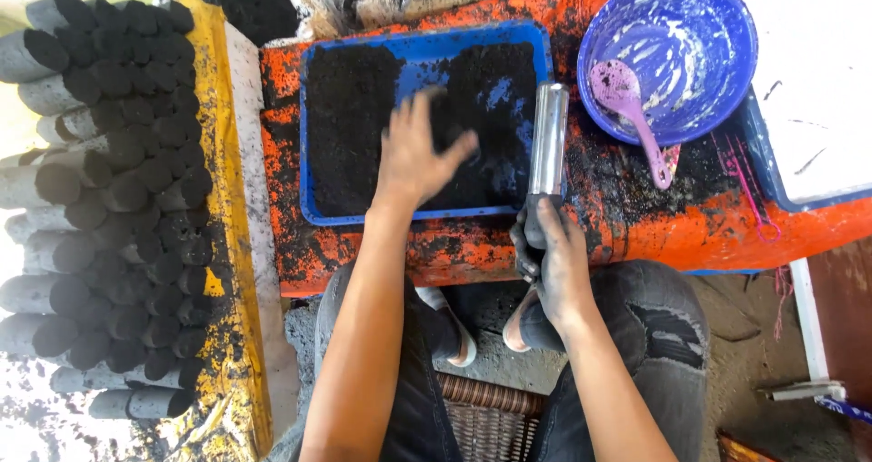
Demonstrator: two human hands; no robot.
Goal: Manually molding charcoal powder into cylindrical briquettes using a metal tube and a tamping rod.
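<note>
1. Metal tube point(549, 139): one shiny cylinder, lying along the right edge of the blue tray point(427, 39), its lower end gripped by the right hand point(552, 248).
2. Blue tray: one shallow rectangular tray on the orange surface point(636, 221), filled with black powder point(350, 126) in two heaps, left and right, with bare blue showing between them.
3. Left hand point(413, 158): over the middle of the tray, fingers spread wide, palm down on or just above the powder; contact cannot be told.
4. Right hand: just below the tray's lower right corner, blackened fingers wrapped tight around the tube's base.
5. Blue bowl point(690, 26): one round bowl, right of the tray, smeared white inside.
6. Pink spoon point(627, 108): one, resting in the bowl with its handle over the rim toward the tray side.
7. Black briquettes point(118, 189): cylinders stacked in rows well left of the tray, beyond a yellow board point(222, 153); too many to count exactly, several dozen ends visible.
8. White slab point(813, 71): one, right of the bowl.
</note>
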